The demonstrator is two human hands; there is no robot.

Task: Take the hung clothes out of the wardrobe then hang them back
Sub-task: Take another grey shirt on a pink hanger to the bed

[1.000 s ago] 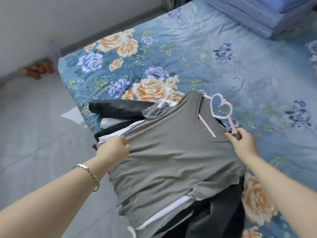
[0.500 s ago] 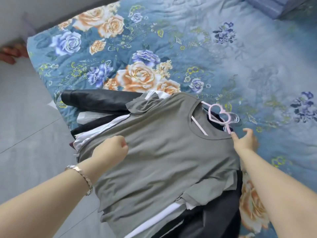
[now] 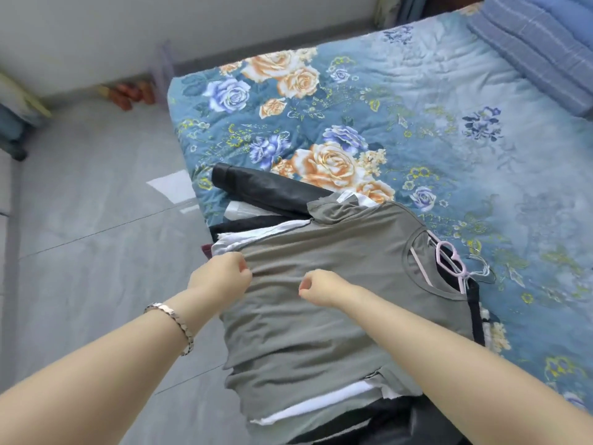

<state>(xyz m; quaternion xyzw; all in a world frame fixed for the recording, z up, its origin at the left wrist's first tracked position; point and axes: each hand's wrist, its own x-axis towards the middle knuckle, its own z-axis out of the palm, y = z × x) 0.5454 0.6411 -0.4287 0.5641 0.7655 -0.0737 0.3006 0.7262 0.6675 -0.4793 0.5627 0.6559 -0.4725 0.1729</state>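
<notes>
Now — floral bed (image 3: 417, 123): left hand (image 3: 221, 276) pinches grey shirt (image 3: 288, 335), right hand (image 3: 321, 289) curled, hold unclear.

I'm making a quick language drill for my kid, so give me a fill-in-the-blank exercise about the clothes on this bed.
1. The top garment, a T-shirt, is ___ in colour.
2. The pink hanger in its neck has a ___-shaped top.
3. The bracelet sits on the ___ wrist.
Missing words: grey; heart; left.
</notes>
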